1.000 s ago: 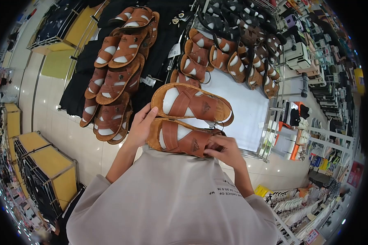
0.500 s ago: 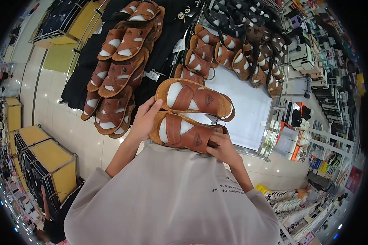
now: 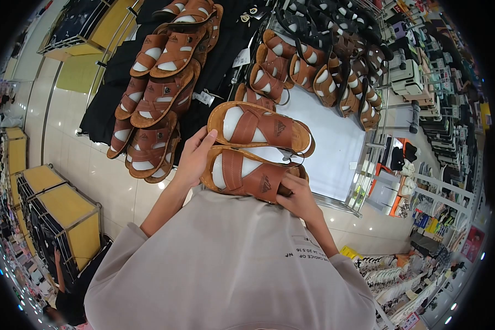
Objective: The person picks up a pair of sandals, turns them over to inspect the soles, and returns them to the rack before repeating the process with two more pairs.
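A pair of brown strap sandals, one upper (image 3: 265, 129) and one lower (image 3: 245, 173), lies side by side in front of my body, with white filling under the straps. My left hand (image 3: 195, 154) grips the toe ends at the left, its thumb on the upper sandal's rim. At the right, my right hand (image 3: 296, 193) holds the heel end of the lower sandal, with some fingers tucked inside and hidden. Just beyond the pair is a white display surface (image 3: 327, 148).
Stacked brown sandals (image 3: 159, 99) rest on black cloth (image 3: 102, 104) at the left. More brown sandals (image 3: 324, 85) and black ones (image 3: 335, 25) line the rack. Yellow-topped stands (image 3: 66, 206) are at lower left, near another person (image 3: 71, 302).
The view has shifted slightly. Both hands keep their hold on the sandals, and the pair has hardly moved.
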`<state>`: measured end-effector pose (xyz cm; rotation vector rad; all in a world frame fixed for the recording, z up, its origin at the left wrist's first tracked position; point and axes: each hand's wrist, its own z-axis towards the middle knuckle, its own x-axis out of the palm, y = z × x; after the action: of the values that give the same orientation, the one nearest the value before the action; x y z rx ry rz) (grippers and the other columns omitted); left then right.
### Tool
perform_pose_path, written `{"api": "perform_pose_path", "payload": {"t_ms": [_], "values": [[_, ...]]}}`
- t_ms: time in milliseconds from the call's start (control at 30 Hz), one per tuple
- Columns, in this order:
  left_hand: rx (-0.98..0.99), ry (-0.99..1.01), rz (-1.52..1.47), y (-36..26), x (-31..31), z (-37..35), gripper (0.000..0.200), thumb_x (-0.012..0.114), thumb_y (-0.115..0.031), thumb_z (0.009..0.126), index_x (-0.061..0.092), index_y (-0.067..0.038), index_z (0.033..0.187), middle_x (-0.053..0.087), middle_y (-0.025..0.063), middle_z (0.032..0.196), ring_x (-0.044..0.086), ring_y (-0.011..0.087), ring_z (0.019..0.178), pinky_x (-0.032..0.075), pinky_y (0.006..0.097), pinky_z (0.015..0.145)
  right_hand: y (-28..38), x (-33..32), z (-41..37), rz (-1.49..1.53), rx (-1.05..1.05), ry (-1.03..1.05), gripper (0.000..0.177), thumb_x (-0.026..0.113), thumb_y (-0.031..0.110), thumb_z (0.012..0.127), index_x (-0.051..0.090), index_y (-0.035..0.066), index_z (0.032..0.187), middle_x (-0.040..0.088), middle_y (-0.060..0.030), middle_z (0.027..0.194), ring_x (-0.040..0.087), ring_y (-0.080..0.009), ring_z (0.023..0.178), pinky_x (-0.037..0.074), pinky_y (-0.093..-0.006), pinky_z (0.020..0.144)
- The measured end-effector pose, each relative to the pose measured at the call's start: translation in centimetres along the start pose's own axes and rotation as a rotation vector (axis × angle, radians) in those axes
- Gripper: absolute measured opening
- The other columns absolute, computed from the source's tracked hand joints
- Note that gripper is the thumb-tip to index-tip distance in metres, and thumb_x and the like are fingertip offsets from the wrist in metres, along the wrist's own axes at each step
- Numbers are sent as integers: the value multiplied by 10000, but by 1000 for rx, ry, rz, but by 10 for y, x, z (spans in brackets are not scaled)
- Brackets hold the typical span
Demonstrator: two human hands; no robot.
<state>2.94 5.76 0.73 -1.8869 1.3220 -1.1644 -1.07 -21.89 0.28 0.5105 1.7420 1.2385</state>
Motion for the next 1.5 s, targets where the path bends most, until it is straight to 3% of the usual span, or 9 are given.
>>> {"api": "perform_pose_path", "payload": {"t_ms": [167,267,367,533,733,1067,1267,1367,1500], "values": [[-46,-4,-10,3,-3,2,327,478,-228,1017,540,13,1230,620,56,1107,559,91,986,460,248,864,3,-8,2,-23,-79,38,359,671,-13,685,607,-28,1038,592,-149,915,592,-330,831,494,-347,748],[-29,6,7,3,-4,3,326,480,-228,1016,542,13,1227,622,57,1107,563,91,986,465,248,861,-2,-24,-10,107,-15,-74,396,685,-33,675,630,-3,1066,612,-136,938,615,-288,853,512,-337,732],[-34,13,5,2,-4,4,328,485,-230,1014,545,14,1224,623,59,1105,568,92,985,468,249,859,13,-31,3,-127,-77,-306,421,707,-40,666,647,22,1078,627,-127,982,628,-256,875,524,-331,713],[-60,53,-20,-3,1,9,340,489,-230,1012,537,16,1242,621,66,1123,579,104,998,474,250,862,16,-16,36,-241,-323,-170,528,735,-39,551,621,36,1061,614,-99,965,584,-308,930,493,-389,787],[-85,91,-26,-10,6,7,343,496,-229,1009,531,13,1249,621,64,1123,589,110,998,490,252,846,12,-15,49,-113,-284,-45,469,735,-31,552,621,28,1002,610,-96,926,580,-299,820,484,-379,706],[-135,67,-39,1,3,13,327,494,-216,1008,534,0,1251,618,59,1134,592,107,993,498,255,842,3,1,52,-258,-479,-222,403,742,33,562,621,28,947,597,-90,898,591,-278,763,486,-366,649],[-18,75,68,1,4,8,350,498,-210,1008,520,14,1276,625,63,1101,576,87,967,481,239,847,7,-3,53,-317,-490,-238,363,701,50,585,629,14,939,591,-83,894,588,-265,746,486,-353,616],[4,108,64,-3,5,3,352,482,-196,1009,509,5,1297,610,57,1176,563,97,1059,459,246,904,6,-1,52,-345,-540,-262,329,682,65,610,631,5,929,594,-87,878,586,-257,715,481,-338,580],[51,106,63,-3,6,1,354,488,-198,1011,512,16,1293,619,64,1138,561,82,998,460,228,868,7,2,52,-381,-600,-296,294,662,90,636,633,5,917,600,-90,876,590,-248,696,486,-329,565]]}}
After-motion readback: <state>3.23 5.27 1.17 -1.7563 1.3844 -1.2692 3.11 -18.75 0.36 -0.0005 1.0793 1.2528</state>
